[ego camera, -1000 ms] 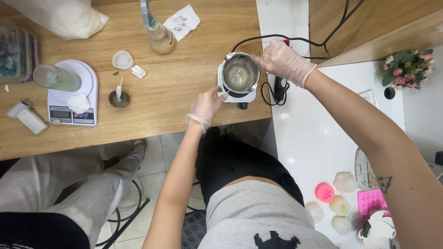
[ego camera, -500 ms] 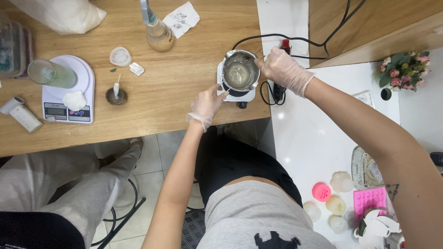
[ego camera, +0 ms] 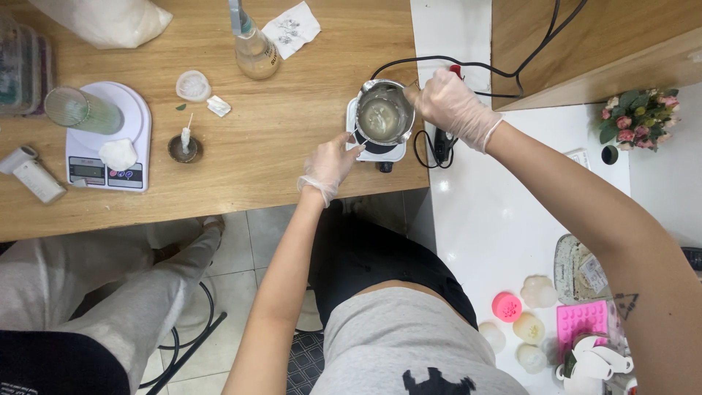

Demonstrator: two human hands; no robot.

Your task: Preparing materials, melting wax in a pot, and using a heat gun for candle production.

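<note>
Metal pouring pot [ego camera: 383,113] sits on a small white hot plate [ego camera: 374,150] at the right end of the wooden table [ego camera: 292,146], right beside the white counter [ego camera: 475,219]. Pale, part-melted wax shows inside the pot, cloudy in the middle.

Right hand [ego camera: 455,102], in a thin clear glove, is curled closed at the pot's right side, where the handle must be; the handle itself is hidden under the fingers, so the grip reads as closed on it but cannot be fully confirmed. Left hand [ego camera: 330,162], also gloved, rests at the pot's lower left rim with fingers pinched together on what looks like a thin stirring stick; too fine to tell for sure.

Handling judgement: pot is rigid and thin-walled, likely hot on the walls and base, and its liquid load will slosh if tilted. The side handle is the place to hold it, keeping it level. Gloves are thin and possibly slick on wax.

Black power cords [ego camera: 468,66] run behind the hot plate. Further left: 1 white kitchen scale [ego camera: 110,150] with a ribbed glass [ego camera: 80,110] on it, a small tin with a wick [ego camera: 183,146], a spray bottle [ego camera: 254,47]. On the counter, pink silicone moulds [ego camera: 581,322] and pale cast pieces [ego camera: 537,292].
</note>
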